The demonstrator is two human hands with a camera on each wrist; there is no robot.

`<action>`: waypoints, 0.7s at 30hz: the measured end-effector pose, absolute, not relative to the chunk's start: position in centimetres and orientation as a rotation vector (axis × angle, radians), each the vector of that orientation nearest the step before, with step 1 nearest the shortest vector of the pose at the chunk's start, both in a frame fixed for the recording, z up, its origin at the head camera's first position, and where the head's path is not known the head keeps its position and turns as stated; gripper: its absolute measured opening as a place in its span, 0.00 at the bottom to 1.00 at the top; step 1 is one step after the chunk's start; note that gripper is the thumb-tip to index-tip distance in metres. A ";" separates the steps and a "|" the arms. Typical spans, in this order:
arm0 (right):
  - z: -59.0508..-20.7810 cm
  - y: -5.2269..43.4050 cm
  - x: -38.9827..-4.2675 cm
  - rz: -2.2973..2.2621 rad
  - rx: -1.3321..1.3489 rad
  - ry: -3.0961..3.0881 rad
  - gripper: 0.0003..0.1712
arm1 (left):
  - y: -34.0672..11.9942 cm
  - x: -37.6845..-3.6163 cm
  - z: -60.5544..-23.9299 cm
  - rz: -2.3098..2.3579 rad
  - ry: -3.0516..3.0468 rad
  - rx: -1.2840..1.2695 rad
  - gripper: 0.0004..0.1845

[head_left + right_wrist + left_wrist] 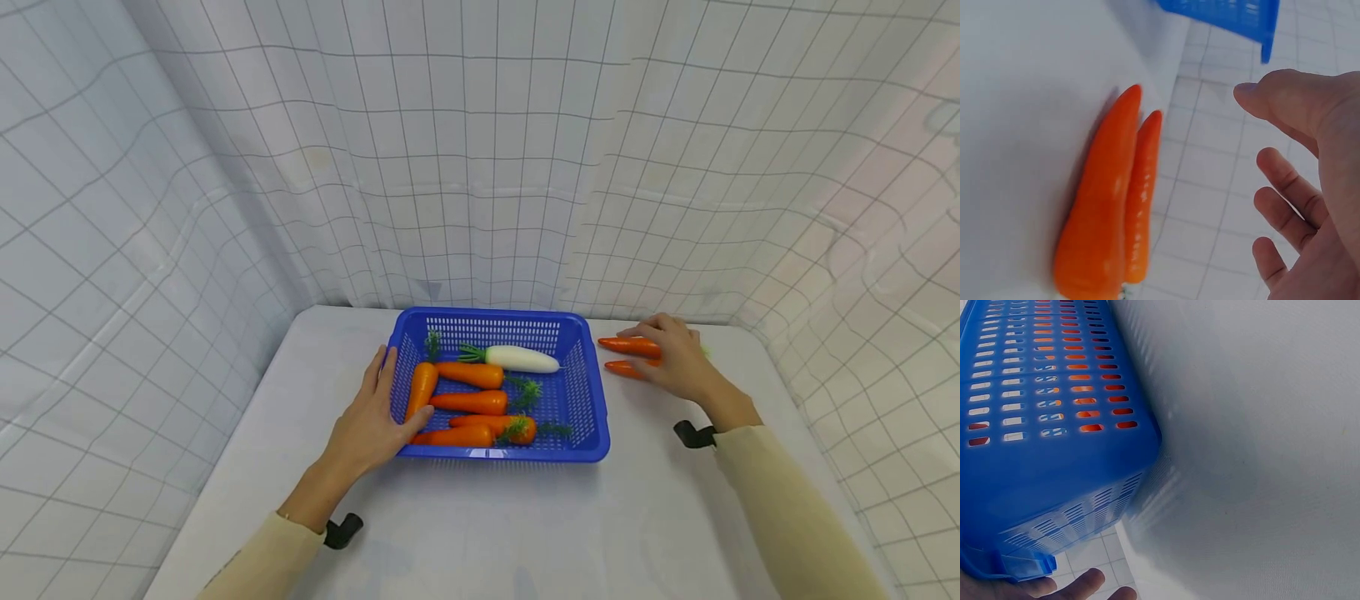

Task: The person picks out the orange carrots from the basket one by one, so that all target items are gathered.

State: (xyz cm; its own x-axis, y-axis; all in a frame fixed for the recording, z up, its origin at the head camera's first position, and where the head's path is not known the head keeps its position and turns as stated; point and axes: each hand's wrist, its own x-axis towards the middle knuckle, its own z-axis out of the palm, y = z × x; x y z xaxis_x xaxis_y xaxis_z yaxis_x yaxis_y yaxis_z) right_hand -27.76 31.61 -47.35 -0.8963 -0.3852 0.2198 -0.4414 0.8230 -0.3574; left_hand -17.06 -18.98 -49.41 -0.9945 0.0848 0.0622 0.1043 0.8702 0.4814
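Basket: a blue perforated plastic basket (585, 400) stands on the white surface (480, 525), near its middle, toward the back.
Basket contents: four orange carrots (472, 402) and one white radish (521, 358), all with green tops, lie inside.
Left hand: the left hand (371, 425) rests against the basket's left side, thumb hooked over the rim near the front corner, fingers (377, 375) extended along the outer wall. Fingers straight and slightly apart, not curled round anything.
Loose carrots: two orange carrots (628, 355) lie side by side and touching on the surface, just to the right of the basket, tips pointing toward it.
Right hand: the right hand (675, 354) lies over the thick ends of the loose carrots. In the right wrist view the fingers (1288, 187) are spread and relaxed, clear of the carrots (1110, 206), gripping nothing.
Surroundings: white sheeting with a grid pattern (480, 167) encloses the surface on three sides.
Sleeves: both forearms wear cream sleeves (780, 508).
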 end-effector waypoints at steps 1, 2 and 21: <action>-47.0 31.3 -27.7 0.619 0.672 -2.859 0.24 | -19.0 -17.1 -49.4 -0.773 -3.002 -0.152 0.62; -46.7 30.9 -27.6 0.628 0.692 -2.855 0.25 | -19.0 -17.0 -49.4 -0.771 -3.002 -0.152 0.62; -42.5 23.2 -26.2 0.433 0.956 -2.944 0.27 | -18.9 -17.0 -49.3 -0.771 -3.010 -0.150 0.62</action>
